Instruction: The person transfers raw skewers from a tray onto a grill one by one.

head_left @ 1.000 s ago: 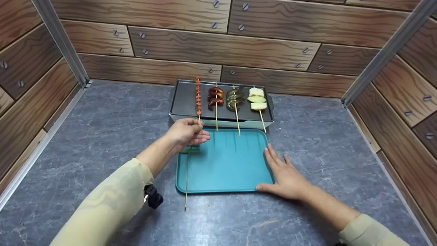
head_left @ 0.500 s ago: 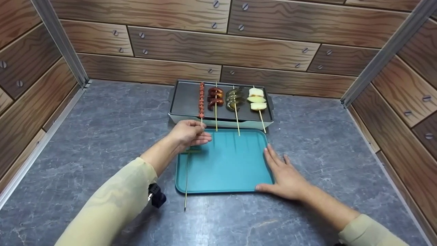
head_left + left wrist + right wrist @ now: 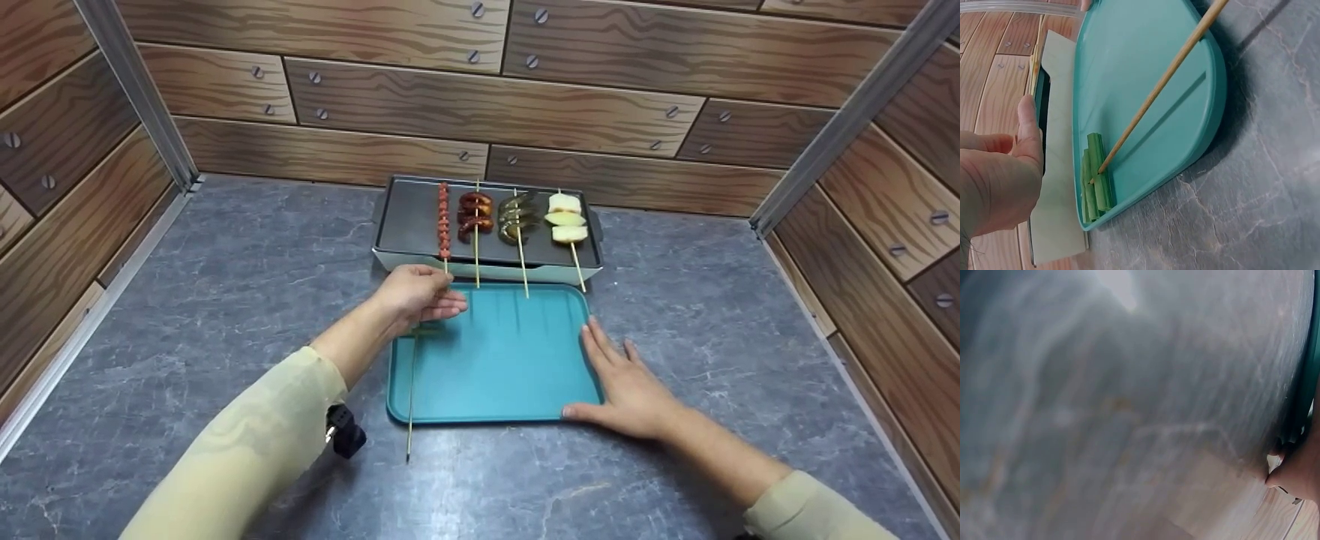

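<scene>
In the head view my left hand pinches the stick of a skewer of small red pieces, whose food lies on the dark plate of a grill. Right of it on the grill are a skewer of reddish-brown curled pieces, a skewer of dark shrimp-like pieces and a skewer of pale thick slices. My right hand rests with extended fingers against the right edge of a teal tray. A skewer of green stalks lies at the tray's left, partly under my left hand.
The green skewer's stick sticks out past the tray's front edge. Several other sticks overhang the grill's front toward the tray. Wood-patterned panels stand behind and on both sides of the grey marbled table.
My left hand has shifted slightly right, and the red skewer has come down and right, nearer the reddish-brown one. The right hand and tray have stayed put.
</scene>
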A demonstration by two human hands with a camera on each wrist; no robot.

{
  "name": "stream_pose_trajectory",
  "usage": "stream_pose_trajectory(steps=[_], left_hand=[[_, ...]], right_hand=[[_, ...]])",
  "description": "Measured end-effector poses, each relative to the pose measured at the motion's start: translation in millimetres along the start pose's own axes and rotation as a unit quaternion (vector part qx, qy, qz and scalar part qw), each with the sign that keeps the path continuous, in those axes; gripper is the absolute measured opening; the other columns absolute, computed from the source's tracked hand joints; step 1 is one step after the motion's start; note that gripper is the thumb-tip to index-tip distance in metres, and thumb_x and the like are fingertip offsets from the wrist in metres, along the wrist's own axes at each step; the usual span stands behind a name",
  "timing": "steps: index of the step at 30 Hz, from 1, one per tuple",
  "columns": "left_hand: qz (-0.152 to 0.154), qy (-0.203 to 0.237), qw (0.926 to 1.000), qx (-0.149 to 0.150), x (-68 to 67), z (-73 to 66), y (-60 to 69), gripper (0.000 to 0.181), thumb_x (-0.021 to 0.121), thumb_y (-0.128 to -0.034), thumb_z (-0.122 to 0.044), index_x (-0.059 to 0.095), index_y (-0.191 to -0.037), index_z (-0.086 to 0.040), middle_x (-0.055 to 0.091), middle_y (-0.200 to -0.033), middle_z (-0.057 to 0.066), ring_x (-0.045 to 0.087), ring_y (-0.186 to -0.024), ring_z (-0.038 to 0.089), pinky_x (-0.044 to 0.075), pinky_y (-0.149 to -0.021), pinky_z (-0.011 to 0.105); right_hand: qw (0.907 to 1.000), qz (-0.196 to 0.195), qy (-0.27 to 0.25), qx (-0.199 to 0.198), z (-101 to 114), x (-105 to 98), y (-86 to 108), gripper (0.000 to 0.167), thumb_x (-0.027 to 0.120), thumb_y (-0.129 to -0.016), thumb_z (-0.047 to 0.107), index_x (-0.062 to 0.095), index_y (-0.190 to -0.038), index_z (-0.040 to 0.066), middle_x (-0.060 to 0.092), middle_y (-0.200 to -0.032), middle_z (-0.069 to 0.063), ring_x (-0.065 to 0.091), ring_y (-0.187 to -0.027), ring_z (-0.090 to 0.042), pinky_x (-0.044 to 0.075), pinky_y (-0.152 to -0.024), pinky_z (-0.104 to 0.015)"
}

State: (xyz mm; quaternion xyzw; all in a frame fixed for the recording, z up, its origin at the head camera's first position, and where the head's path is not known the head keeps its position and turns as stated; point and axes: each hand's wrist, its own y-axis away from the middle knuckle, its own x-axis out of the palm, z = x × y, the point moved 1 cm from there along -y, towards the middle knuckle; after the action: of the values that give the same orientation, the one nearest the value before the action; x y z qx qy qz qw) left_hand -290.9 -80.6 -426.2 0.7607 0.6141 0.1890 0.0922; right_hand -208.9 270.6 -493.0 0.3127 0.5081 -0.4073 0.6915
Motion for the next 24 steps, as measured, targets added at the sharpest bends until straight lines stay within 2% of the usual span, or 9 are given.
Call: stream_pose_trajectory(steps=[4,9,16,24], left_hand=[[-0.002,-0.01,0.9999,-0.007,-1.8,1.3,4.3,0.044,0.05,-0.1134,-0.013,0.048,-0.15,0.012,0.07,-0.122,0.033,0.078,-0.086,0.022,0.065,-0.082,0.032],[-0.013,-0.017,0.9997,-0.015,-9.2,2.2,22.2,0.045,0.054,-0.1128,-0.016,0.049,-0.149,0.011,0.067,-0.127,0.036,0.078,-0.089,0.024,0.065,-0.083,0.033],[-0.002,-0.037,0.9993,-0.006,-21.0,9.6,66.9,0.04,0.056,-0.1112,-0.015,0.055,-0.14,0.012,0.069,-0.123,0.034,0.078,-0.09,0.025,0.065,-0.086,0.035],[0.007,-0.063,0.9971,-0.043,-24.4,35.8,117.0,0.036,0.06,-0.1089,-0.016,0.061,-0.13,0.014,0.072,-0.111,0.032,0.078,-0.086,0.027,0.066,-0.082,0.036]], right_hand=[[1.0,0.0,0.001,-0.001,-0.7,1.4,0.2,0.127,0.067,-0.088,0.079,0.012,-0.167,-0.004,0.002,-0.176,-0.023,0.021,-0.157,-0.044,0.008,-0.126,-0.07],[1.0,0.005,0.005,-0.001,0.0,1.9,-0.5,0.129,0.065,-0.087,0.081,0.011,-0.167,-0.004,0.0,-0.176,-0.022,0.018,-0.158,-0.042,0.006,-0.127,-0.069],[0.9999,0.009,0.006,0.007,-1.1,0.0,-0.3,0.13,0.064,-0.087,0.083,0.01,-0.168,-0.002,-0.001,-0.176,-0.02,0.018,-0.159,-0.042,0.006,-0.127,-0.069],[0.9998,0.011,0.012,0.012,-1.1,-0.2,-0.1,0.131,0.063,-0.086,0.084,0.01,-0.168,-0.002,-0.002,-0.176,-0.021,0.02,-0.158,-0.043,0.006,-0.127,-0.068]])
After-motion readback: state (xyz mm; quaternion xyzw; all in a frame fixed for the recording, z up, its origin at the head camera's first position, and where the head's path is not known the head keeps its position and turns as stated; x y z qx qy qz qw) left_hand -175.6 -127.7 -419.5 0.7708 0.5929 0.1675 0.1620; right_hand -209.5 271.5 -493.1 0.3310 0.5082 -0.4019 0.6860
